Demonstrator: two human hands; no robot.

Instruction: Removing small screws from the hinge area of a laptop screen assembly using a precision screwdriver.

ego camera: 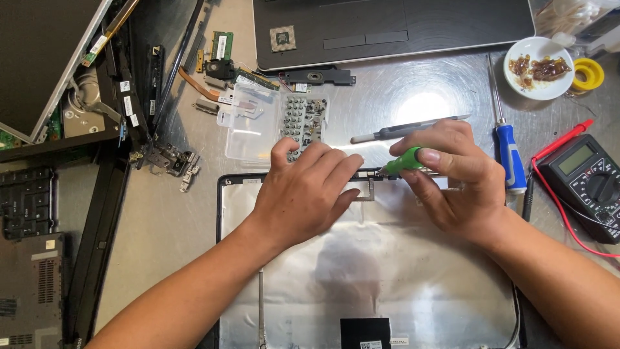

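While I stood by the desk [413, 97], the person leaned over a laptop lid [387, 271] that lay flat with its silver inside facing up. I will tell where everything was from that lid.

The left hand [303, 194] lay flat on the lid's top edge, fingers spread a little and holding nothing, just pressing down. The right hand [458, 181] was curled tight around a green screwdriver [403, 161]. Its tip pointed left at a small metal bracket [368, 187] on the lid's top edge, right beside the left fingertips.

Just above the lid sat a clear plastic box [252, 123] and a tray of tiny screws [303, 119]. A grey pry tool [407, 129] lay above the lid too. To the right of the lid were a blue screwdriver [507, 152] and a black meter [591, 181] with red wires. Far above the lid's right corner stood a white dish [539, 68] with brown bits in it.

To do this bit well, I thought the tip should sit straight in the screw head. The flat hand should keep the lid from sliding. Turns should be slow, because a tiny screw could jump away and get lost.
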